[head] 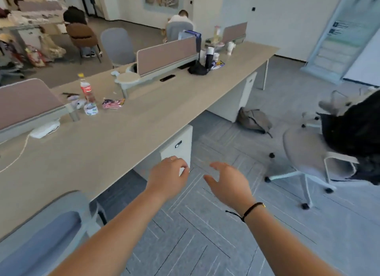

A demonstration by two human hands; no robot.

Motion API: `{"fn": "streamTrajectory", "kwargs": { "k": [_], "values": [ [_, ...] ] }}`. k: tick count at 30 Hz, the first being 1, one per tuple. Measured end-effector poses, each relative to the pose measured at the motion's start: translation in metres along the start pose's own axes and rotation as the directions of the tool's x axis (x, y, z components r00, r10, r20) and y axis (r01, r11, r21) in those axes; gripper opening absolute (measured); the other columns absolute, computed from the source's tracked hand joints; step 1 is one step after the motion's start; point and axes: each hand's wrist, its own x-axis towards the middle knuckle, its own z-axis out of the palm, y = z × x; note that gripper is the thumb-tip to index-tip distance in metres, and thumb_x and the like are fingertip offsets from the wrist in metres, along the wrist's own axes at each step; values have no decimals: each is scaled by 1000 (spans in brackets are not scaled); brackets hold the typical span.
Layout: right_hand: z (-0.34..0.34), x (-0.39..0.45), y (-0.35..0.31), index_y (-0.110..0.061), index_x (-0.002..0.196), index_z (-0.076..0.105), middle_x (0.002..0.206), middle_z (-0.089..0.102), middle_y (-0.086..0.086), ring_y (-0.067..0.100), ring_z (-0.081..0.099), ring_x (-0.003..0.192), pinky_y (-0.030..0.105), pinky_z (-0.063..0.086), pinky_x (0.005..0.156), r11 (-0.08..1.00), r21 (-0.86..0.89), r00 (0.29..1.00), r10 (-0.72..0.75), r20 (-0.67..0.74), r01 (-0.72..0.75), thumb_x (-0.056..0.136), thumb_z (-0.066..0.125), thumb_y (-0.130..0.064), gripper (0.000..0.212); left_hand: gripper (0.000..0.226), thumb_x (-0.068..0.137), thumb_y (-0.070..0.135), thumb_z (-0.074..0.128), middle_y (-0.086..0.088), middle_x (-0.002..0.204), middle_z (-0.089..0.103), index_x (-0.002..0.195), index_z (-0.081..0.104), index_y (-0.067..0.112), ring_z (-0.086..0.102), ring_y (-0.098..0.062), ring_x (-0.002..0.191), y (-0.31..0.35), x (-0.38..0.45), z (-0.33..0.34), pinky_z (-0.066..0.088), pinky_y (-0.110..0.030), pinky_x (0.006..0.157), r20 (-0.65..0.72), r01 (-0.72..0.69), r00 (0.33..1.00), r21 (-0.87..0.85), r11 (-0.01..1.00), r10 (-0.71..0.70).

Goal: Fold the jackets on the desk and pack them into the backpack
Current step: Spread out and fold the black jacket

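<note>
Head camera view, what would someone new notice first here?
Two bare forearms reach forward over the grey floor, the left hand and right hand both empty. A long desk runs along the left, and a black jacket lies on a chair at right.

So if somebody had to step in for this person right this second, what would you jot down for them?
Left hand: empty, fingers loosely curled, held out over the floor beside the desk.
Right hand: empty, open, fingers spread.
Job's things: a grey bag, probably the backpack, lies on the floor by the desk. Dark clothing, possibly a jacket, is draped over the office chair on the right. No jacket shows on the desk.
Done: nothing visible; no folded garment in view, and nothing visibly packed.
Left: fetch the clothing, fold it, pack it in the bag.
</note>
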Motion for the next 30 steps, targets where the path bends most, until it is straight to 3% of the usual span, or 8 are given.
{"fn": "streamTrajectory", "kwargs": {
  "k": [6, 15, 18, 23, 26, 30],
  "values": [
    [-68, -3, 128, -27, 128, 60, 128, 63, -7, 15, 61, 111, 35, 52, 90, 985, 15, 976, 174, -130, -173, 95, 56, -53, 42, 18, 98, 36, 53, 13, 102, 65, 100, 69, 28, 60, -11, 88, 131, 62, 74, 42, -26, 65, -11, -218, 976, 1, 976, 218],
    [-132, 3, 259, -24, 113, 63, 114, 64, -6, 17, 62, 100, 35, 51, 85, 905, 95, 861, 425, -279, -415, 94, 58, -49, 31, 15, 96, 33, 56, 15, 104, 64, 94, 70, 27, 57, -11, 100, 266, 143, 162, 47, -31, 72, 78, -424, 900, -83, 902, 430],
    [-142, 12, 296, -24, 108, 60, 111, 63, -5, 19, 61, 99, 34, 47, 82, 855, 114, 806, 515, -290, -506, 95, 58, -46, 26, 14, 94, 33, 57, 13, 101, 65, 89, 69, 27, 58, -15, 98, 308, 184, 195, 51, -35, 76, 72, -507, 851, -143, 850, 519],
    [-176, 52, 359, -23, 120, 58, 121, 62, -3, 20, 60, 105, 33, 45, 79, 774, 86, 709, 613, -349, -627, 96, 57, -45, 33, 12, 94, 35, 58, 14, 110, 62, 97, 68, 30, 55, -13, 105, 377, 266, 245, 49, -33, 80, 119, -585, 770, -261, 768, 627],
    [-208, 87, 381, -21, 126, 57, 126, 61, -1, 22, 60, 111, 36, 49, 84, 734, 99, 648, 647, -401, -672, 95, 58, -45, 39, 14, 92, 32, 60, 10, 112, 62, 100, 69, 27, 57, -15, 105, 411, 322, 263, 50, -34, 84, 158, -644, 688, -315, 697, 708],
    [-241, 130, 403, -24, 129, 55, 126, 60, -2, 20, 60, 109, 31, 48, 81, 704, 169, 583, 678, -447, -690, 95, 60, -45, 40, 18, 95, 34, 57, 12, 116, 59, 108, 68, 27, 53, -10, 109, 455, 388, 265, 46, -30, 84, 174, -698, 614, -337, 632, 770]
  ]
}}
